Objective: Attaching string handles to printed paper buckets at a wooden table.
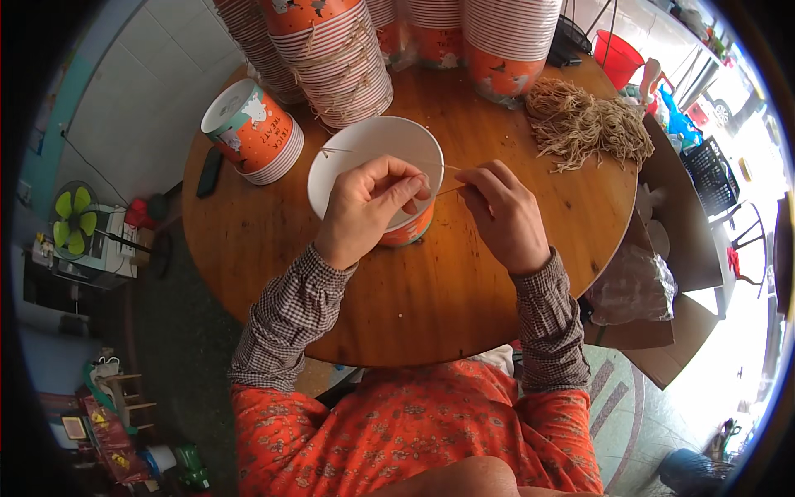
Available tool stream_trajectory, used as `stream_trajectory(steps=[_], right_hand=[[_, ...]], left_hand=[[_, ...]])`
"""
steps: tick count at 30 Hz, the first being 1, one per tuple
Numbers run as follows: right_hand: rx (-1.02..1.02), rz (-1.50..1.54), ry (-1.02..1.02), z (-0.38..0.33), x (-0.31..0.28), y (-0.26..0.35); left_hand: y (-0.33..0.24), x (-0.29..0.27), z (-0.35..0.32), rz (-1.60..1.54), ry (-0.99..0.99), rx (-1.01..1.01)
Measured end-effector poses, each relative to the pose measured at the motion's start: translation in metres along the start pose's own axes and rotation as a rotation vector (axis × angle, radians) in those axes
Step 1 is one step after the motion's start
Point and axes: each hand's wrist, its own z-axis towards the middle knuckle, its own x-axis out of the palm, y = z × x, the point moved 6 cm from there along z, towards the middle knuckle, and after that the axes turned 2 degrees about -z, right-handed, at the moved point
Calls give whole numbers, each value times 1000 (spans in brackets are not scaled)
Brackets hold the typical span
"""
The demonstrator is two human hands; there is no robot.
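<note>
An orange printed paper bucket [322, 186] with a white inside stands mouth up, slightly tilted, before me on the round wooden table [397, 323]. My left hand [360, 211] is over its mouth, thumb and forefinger closed on a thin tan string [450, 189]. To its right, just beyond the bucket's rim, my right hand [507, 219] pinches the same string between thumb and fingers. A short stretch of string runs between the two hands. Another bit of string shows at the bucket's left rim. The fingertips hide the rest of it.
Tall stacks of the same buckets [344, 70] line the table's far side. A shorter bucket stack [261, 137] lies tipped at the left, beside a dark phone [209, 172]. Bundled tan strings [588, 124] lie far right. An open cardboard box [687, 323] stands right of the table.
</note>
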Motion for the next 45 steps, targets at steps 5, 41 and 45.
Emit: stream_trajectory(steps=[5,41,45], right_hand=[[-282,-217,8,-2,-6,12],[482,837,-37,-24,8,-33],[458,777,-19,-22,8,-29]], left_hand=[[5,8,2,-29,133,-199],[2,43,14,64,354,-61],[2,40,13,109,339,-38]])
